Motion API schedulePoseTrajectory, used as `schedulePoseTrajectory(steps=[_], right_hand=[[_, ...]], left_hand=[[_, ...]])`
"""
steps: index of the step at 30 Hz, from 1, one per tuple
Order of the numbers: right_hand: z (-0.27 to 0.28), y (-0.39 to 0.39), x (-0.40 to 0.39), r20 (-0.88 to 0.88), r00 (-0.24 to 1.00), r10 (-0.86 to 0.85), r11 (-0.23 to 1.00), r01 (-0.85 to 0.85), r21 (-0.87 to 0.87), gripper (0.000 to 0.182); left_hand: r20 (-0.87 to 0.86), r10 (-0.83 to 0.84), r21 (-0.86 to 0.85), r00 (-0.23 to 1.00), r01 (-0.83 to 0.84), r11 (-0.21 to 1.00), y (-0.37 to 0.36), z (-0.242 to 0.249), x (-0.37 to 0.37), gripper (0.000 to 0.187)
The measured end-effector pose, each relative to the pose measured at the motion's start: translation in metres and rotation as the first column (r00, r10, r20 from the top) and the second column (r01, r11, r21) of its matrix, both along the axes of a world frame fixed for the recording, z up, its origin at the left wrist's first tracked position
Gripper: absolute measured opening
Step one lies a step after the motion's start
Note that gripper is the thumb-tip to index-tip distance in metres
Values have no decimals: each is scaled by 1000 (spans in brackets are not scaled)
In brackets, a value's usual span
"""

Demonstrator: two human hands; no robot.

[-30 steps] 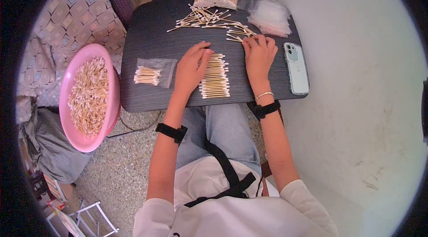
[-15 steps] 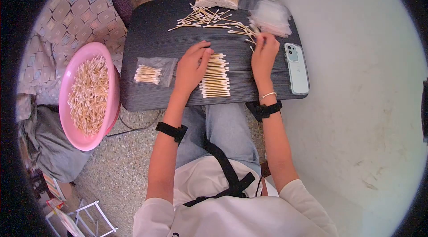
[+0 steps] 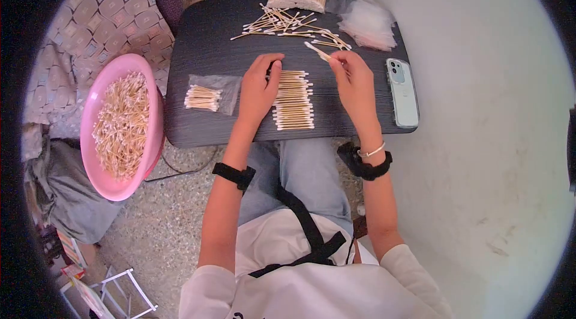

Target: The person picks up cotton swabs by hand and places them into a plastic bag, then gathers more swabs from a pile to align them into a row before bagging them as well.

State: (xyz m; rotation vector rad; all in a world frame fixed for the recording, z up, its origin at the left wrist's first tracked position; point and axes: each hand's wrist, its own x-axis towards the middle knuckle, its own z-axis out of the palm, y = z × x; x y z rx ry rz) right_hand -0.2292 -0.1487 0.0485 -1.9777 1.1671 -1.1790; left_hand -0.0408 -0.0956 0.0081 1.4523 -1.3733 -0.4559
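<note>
as the right hand pinches swabs, the phone bears illegible lettering

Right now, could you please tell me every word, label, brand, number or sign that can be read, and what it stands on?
No text can be read.
Phone: faint mark on its back, too small to read.
Shirt: dark print, cut off at the picture's edge.
Small bag: no lettering visible.

Phone right of cotton swab row
</note>
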Motion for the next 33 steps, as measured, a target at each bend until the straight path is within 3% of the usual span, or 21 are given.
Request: schedulePoseTrajectory(steps=[4, 7, 13, 16, 19, 28, 33], right_hand=[[-9, -25, 24, -128, 987, 96, 986, -112, -124, 13], [-10, -41, 36, -255, 946, 198, 980, -184, 81, 13], [-31, -62, 45, -349, 881, 321, 946, -312, 83, 17], [-33, -64, 50, -359, 859, 363, 931, -321, 173, 17], [-34, -60, 54, -371, 879, 301, 942, -334, -28, 16], [-25, -63, 40, -442, 868, 228, 972, -229, 52, 14], [-23, -64, 29, -475, 868, 147, 982, -186, -36, 12]], left_hand=[[-21, 59, -85, 998, -60, 995, -6, -14, 3, 27], [-97, 82, -105, 992, -92, 990, -9, -21, 3, 30], [-88, 97, -128, 991, -108, 986, -10, -20, 4, 29], [-58, 107, -156, 993, -115, 981, -11, -20, 4, 28], [-46, 110, -153, 993, -116, 981, -11, -21, 5, 28], [-34, 114, -170, 993, -118, 978, -11, -22, 5, 27], [-19, 108, -156, 994, -109, 982, -10, -21, 5, 26]])
